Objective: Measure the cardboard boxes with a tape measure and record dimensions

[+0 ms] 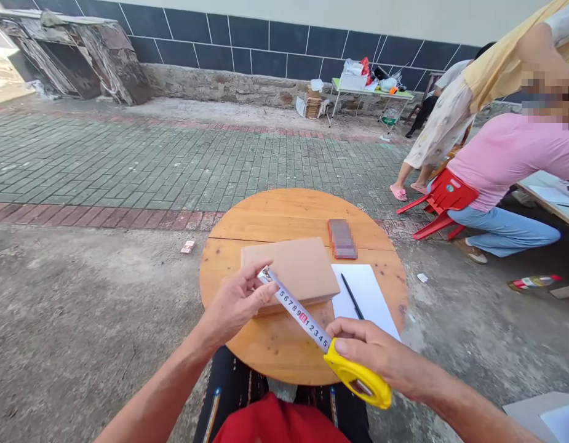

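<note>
A brown cardboard box (296, 267) lies flat on a round wooden table (284, 215). My left hand (235, 301) pinches the metal end of a tape blade (299, 311) at the box's near left corner. My right hand (381, 357) grips the yellow tape measure case (358, 380) near the table's front edge. The white blade runs diagonally between the two hands, above the box's front edge. A black pen (352, 295) rests on a white sheet of paper (365, 298) to the right of the box. A small reddish-brown block (342, 238) lies behind the paper.
Two people sit or bend at the right by a red plastic chair (443, 197) and another table (549, 197). A green folding table (371, 93) with bags stands against the tiled wall. Old boards (76, 55) lean at the far left. A bottle (533, 283) lies on the concrete.
</note>
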